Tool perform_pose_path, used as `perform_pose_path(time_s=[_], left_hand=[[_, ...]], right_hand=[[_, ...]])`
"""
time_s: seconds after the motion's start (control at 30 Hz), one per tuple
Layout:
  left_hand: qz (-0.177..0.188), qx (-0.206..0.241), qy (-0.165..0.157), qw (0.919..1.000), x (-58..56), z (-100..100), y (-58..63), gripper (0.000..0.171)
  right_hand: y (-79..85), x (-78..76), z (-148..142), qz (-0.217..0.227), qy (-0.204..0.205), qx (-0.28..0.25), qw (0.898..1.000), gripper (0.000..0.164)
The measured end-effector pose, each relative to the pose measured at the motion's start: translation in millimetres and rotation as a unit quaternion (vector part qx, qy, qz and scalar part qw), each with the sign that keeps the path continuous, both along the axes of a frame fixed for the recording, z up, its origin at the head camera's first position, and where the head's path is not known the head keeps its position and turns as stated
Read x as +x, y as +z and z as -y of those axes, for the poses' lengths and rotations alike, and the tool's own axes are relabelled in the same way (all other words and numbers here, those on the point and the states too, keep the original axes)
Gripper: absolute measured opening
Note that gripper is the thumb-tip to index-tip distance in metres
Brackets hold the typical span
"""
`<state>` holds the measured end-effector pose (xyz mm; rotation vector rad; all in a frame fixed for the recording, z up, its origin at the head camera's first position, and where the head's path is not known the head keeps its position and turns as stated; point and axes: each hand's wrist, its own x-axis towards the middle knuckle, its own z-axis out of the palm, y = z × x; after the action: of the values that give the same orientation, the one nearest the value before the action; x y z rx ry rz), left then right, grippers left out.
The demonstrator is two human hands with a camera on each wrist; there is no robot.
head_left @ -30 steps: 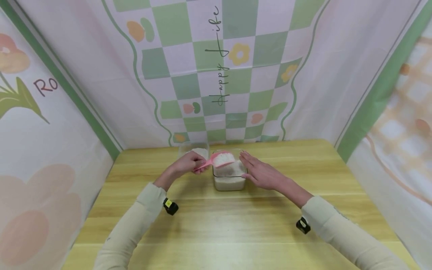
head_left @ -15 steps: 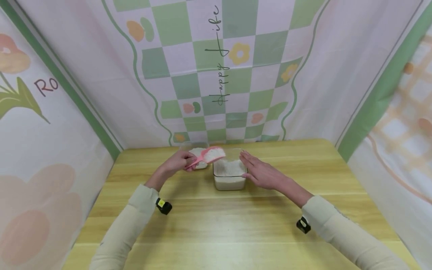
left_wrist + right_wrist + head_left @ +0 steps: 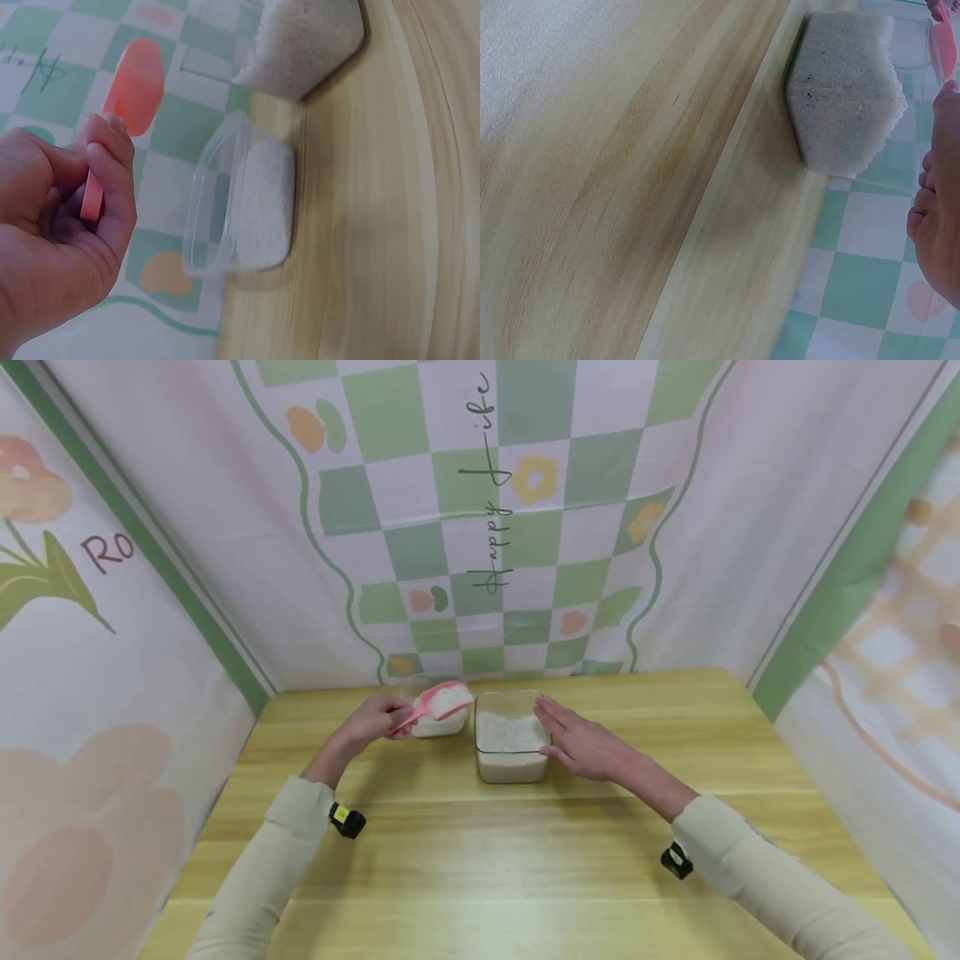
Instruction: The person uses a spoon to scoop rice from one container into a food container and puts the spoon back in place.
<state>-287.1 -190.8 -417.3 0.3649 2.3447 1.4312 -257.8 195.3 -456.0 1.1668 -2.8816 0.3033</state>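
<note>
My left hand (image 3: 372, 718) pinches the handle of a pink scoop (image 3: 142, 82) heaped with white rice-like grains (image 3: 450, 697). The scoop hangs above a small clear plastic tub (image 3: 241, 161), which holds more of the white grains. To its right on the table stands a clear glass container (image 3: 513, 770), filled partway with the same grains (image 3: 844, 94). My right hand (image 3: 585, 745) lies with straight fingers against the right rim of this container, thumb at its near right corner. The right wrist view catches only part of that hand.
Both containers stand near the back of a wooden table (image 3: 480, 868). Close behind it hangs a checked green and white curtain (image 3: 487, 527), with patterned cloth (image 3: 90, 710) on either side. A black wrist camera (image 3: 347, 821) sits at the left sleeve.
My left hand has carried the loaded scoop left, from over the glass container to over the plastic tub. My right hand has stayed at the glass rim.
</note>
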Motion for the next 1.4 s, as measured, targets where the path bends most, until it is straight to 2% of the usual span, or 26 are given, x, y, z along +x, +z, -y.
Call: perform_pose_path(time_s=[0.43, 0.53, 0.8, 1.3, 1.4], left_hand=[[-0.008, -0.031, 0.056, 0.9979, -0.4, 21, -9.3, 0.028], [-0.009, -0.034, 0.076, 0.9965, -0.9, 23, -9.8, 0.027], [-0.022, -0.046, 0.103, 0.9934, -2.0, 25, -12.0, 0.026], [-0.049, -0.126, 0.111, 0.9846, -9.3, 23, -12.7, 0.029], [-0.044, -0.137, 0.114, 0.9830, -10.7, 22, -12.1, 0.029]], right_hand=[[0.5, 1.0, -1, 0.004, 0.000, -0.008, 1.000, 0.069], [-0.1, 1.2, -1, 0.004, -0.001, -0.007, 1.000, 0.069], [-1.1, 0.7, -1, 0.005, -0.004, -0.004, 1.000, 0.068], [-0.2, -0.5, 0, 0.007, -0.006, 0.000, 1.000, 0.069], [0.0, -0.4, 0, 0.006, -0.005, 0.002, 1.000, 0.069]])
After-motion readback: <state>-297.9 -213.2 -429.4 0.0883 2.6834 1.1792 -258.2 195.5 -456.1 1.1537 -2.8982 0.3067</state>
